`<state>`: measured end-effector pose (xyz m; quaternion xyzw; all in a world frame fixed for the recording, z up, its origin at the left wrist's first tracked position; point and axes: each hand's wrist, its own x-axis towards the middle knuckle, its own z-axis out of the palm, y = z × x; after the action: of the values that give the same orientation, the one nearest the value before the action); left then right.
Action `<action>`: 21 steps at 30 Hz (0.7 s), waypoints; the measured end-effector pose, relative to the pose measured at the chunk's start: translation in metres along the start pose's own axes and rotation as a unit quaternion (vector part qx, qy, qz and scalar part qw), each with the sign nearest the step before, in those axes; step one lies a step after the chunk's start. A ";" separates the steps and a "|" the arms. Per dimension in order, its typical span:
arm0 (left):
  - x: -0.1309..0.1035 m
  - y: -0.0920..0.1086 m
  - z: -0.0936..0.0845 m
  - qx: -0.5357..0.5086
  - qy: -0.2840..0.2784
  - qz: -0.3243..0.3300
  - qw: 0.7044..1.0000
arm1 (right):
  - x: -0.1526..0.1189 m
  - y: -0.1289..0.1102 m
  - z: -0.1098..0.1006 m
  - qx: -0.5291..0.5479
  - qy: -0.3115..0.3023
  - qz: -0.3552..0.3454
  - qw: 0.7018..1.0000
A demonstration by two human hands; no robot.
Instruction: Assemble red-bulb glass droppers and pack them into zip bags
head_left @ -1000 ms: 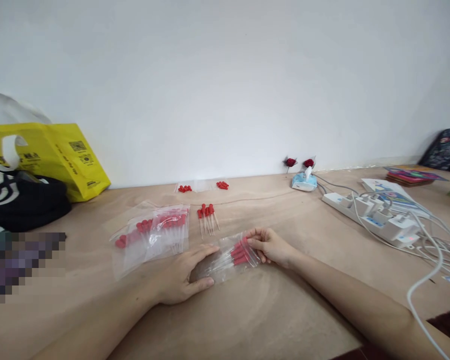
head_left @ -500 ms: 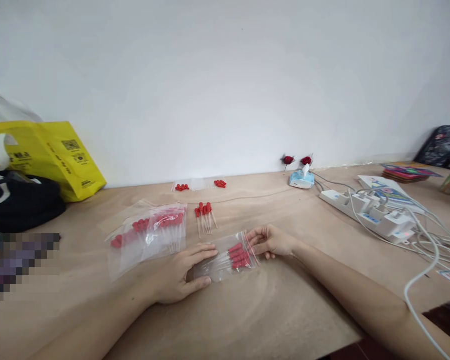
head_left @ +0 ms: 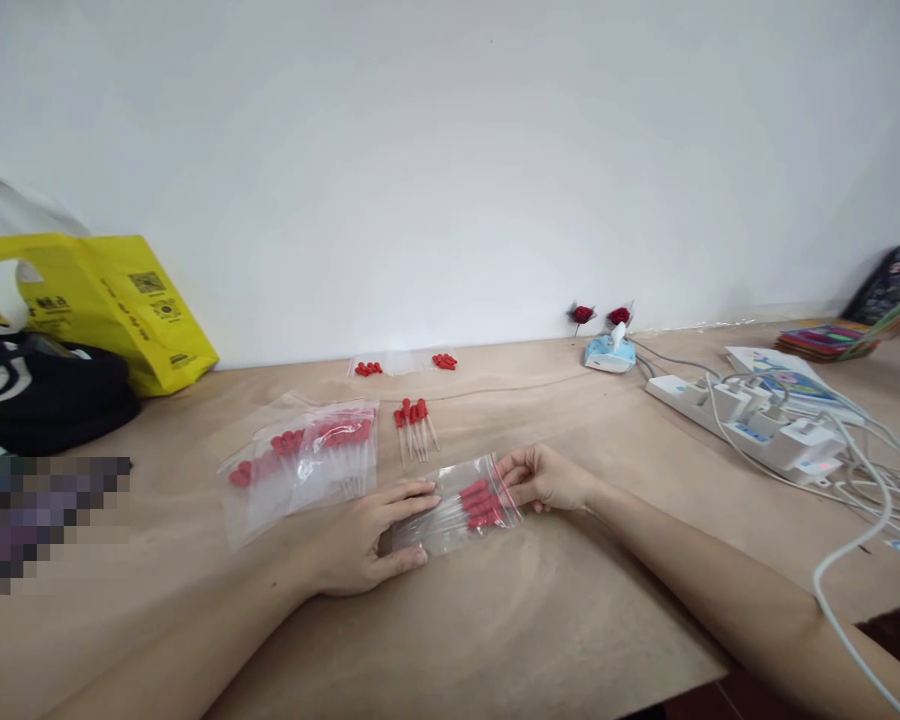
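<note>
A clear zip-lock bag (head_left: 450,512) lies on the table with several droppers inside, their red rubber bulbs (head_left: 480,500) toward its zip edge on the right. My left hand (head_left: 367,535) rests on the bag's left end, fingers stretched out and thumb apart. At the zip edge, my right hand (head_left: 544,480) has its thumb and fingers closed on the bag. Just behind the bag stand several loose droppers (head_left: 416,425), tips toward me. To the left, overlapping bags filled with droppers (head_left: 300,460) lie flat.
Loose red bulbs (head_left: 444,361) lie near the wall on a clear bag. A yellow bag (head_left: 157,310) and a black cap (head_left: 60,390) are at the left. On the right are a tissue pack (head_left: 609,353), a power strip (head_left: 757,430) with cables, and coloured booklets (head_left: 825,340).
The view has shifted slightly. Both hands keep nearly the same places on the bag. Far right, the greenish striped thing has moved toward the stack of booklets.
</note>
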<state>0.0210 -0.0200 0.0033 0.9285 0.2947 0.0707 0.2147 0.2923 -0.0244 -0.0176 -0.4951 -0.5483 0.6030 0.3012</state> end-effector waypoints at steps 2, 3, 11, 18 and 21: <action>0.000 0.001 0.000 0.003 -0.004 -0.002 1.000 | 0.001 0.001 0.004 0.006 0.040 -0.010 0.999; 0.001 0.001 0.000 0.006 -0.007 -0.006 1.000 | 0.002 0.002 0.005 0.009 0.058 -0.015 0.998; 0.001 0.003 -0.001 0.012 -0.017 -0.035 0.999 | 0.003 0.007 0.008 -0.003 0.029 -0.047 0.998; 0.000 -0.001 0.003 0.016 -0.014 -0.025 0.999 | 0.000 0.006 0.013 -0.018 0.026 -0.057 0.998; 0.001 0.001 0.002 0.017 -0.016 -0.026 0.999 | -0.001 0.004 0.018 0.009 0.016 -0.050 0.999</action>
<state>0.0229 -0.0205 0.0014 0.9250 0.3166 0.0453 0.2050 0.2768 -0.0330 -0.0223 -0.4740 -0.5622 0.5839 0.3439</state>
